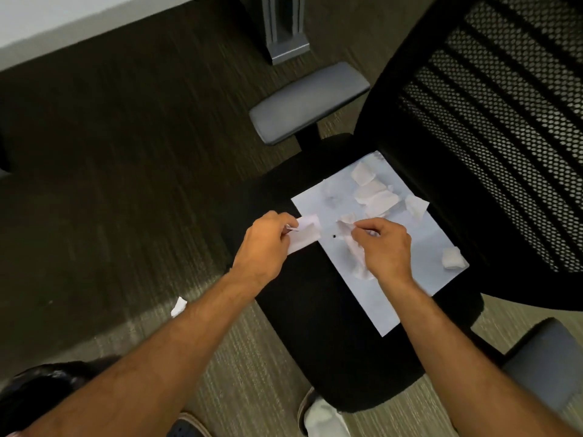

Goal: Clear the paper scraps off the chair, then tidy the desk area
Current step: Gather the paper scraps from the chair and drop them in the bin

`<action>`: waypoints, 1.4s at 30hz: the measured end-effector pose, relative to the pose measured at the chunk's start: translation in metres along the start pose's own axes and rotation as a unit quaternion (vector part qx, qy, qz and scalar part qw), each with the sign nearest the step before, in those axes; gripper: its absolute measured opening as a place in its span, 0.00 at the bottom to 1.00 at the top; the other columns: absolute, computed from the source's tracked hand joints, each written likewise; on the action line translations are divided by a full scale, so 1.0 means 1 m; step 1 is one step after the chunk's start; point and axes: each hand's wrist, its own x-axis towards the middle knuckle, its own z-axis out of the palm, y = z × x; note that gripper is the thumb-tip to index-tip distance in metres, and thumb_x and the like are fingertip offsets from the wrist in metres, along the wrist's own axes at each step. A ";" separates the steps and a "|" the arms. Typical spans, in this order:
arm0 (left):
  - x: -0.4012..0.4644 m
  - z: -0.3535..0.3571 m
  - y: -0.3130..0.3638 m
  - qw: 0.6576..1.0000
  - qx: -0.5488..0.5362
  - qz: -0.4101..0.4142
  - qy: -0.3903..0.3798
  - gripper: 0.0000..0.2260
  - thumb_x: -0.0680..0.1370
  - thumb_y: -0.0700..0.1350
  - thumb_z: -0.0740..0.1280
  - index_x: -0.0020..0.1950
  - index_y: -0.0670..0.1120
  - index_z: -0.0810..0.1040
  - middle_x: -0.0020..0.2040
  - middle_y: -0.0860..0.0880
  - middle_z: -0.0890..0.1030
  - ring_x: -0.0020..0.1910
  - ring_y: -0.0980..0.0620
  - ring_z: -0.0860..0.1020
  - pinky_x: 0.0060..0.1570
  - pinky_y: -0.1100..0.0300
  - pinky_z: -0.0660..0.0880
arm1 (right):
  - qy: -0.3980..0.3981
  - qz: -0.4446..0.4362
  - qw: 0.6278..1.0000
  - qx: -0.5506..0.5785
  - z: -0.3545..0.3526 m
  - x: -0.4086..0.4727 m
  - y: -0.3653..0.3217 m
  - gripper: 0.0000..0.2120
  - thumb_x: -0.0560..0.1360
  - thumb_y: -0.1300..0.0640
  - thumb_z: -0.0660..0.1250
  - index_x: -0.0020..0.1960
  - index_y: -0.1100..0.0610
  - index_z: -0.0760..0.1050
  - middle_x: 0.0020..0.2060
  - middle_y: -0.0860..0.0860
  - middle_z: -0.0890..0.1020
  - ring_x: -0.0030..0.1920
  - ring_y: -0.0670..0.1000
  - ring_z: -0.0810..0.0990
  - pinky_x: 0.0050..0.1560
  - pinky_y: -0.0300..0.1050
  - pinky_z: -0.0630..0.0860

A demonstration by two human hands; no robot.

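Note:
A black office chair (pixel 331 342) with a mesh back stands in front of me. A white sheet of paper (pixel 422 298) lies on its seat, with several torn paper scraps (pixel 375 197) on it. My left hand (pixel 263 247) pinches a torn paper piece (pixel 304 236) at the sheet's left edge. My right hand (pixel 386 247) grips a crumpled strip of paper (pixel 355 250) on the sheet. One scrap (pixel 451 257) sits near the sheet's right edge, another (pixel 416 206) at its far edge.
A loose scrap (pixel 178 306) lies on the carpet left of the chair. Grey armrests (pixel 307 102) flank the seat, the other (pixel 542 364) at lower right. A white desk edge (pixel 63 23) and a grey desk leg (pixel 285 29) are at the top. My shoes (pixel 318 411) are below.

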 end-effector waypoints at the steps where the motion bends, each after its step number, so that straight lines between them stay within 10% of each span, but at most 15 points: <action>1: -0.005 -0.004 -0.006 1.000 -0.001 -0.002 0.003 0.12 0.80 0.38 0.68 0.61 0.50 0.80 0.56 0.51 0.77 0.52 0.53 0.79 0.52 0.64 0.73 | 0.005 0.009 1.000 0.004 0.007 -0.005 -0.003 0.09 0.74 0.57 0.73 0.40 0.44 0.80 0.40 0.38 0.82 0.42 0.40 0.81 0.43 0.31 0.74; 12: -0.083 -0.077 -0.114 0.997 -0.020 -0.054 0.042 0.12 0.79 0.36 0.67 0.59 0.49 0.82 0.51 0.50 0.78 0.48 0.53 0.76 0.49 0.63 0.71 | -0.100 0.008 0.995 0.030 0.118 -0.096 -0.049 0.08 0.70 0.50 0.76 0.35 0.40 0.79 0.34 0.29 0.81 0.42 0.31 0.79 0.41 0.35 0.75; 23: -0.231 -0.151 -0.302 0.977 -0.031 -0.182 0.103 0.13 0.78 0.36 0.66 0.59 0.48 0.82 0.51 0.49 0.78 0.48 0.50 0.77 0.47 0.62 0.68 | -0.222 -0.033 0.974 -0.026 0.310 -0.248 -0.086 0.04 0.74 0.56 0.74 0.43 0.47 0.84 0.39 0.42 0.84 0.43 0.44 0.82 0.42 0.41 0.79; 29: -0.339 -0.160 -0.413 0.952 -0.066 -0.260 0.150 0.13 0.78 0.35 0.67 0.58 0.50 0.82 0.50 0.51 0.78 0.46 0.53 0.76 0.50 0.59 0.75 | -0.293 -0.051 0.954 -0.045 0.418 -0.349 -0.075 0.08 0.72 0.57 0.75 0.39 0.46 0.81 0.35 0.40 0.82 0.35 0.36 0.80 0.33 0.30 0.74; 34: -0.415 -0.143 -0.497 0.925 -0.083 -0.330 0.169 0.13 0.77 0.34 0.67 0.57 0.49 0.82 0.47 0.52 0.75 0.42 0.54 0.74 0.44 0.61 0.70 | -0.355 -0.031 0.930 -0.093 0.496 -0.416 -0.041 0.02 0.72 0.64 0.73 0.43 0.59 0.84 0.39 0.55 0.85 0.39 0.50 0.80 0.45 0.47 0.76; 42: -0.467 -0.089 -0.577 0.890 -0.133 -0.389 0.195 0.14 0.76 0.32 0.67 0.55 0.48 0.81 0.45 0.51 0.76 0.36 0.61 0.72 0.35 0.71 0.64 | -0.368 0.040 0.919 -0.139 0.572 -0.458 0.031 0.03 0.72 0.63 0.74 0.42 0.57 0.83 0.34 0.50 0.83 0.35 0.48 0.80 0.37 0.42 0.76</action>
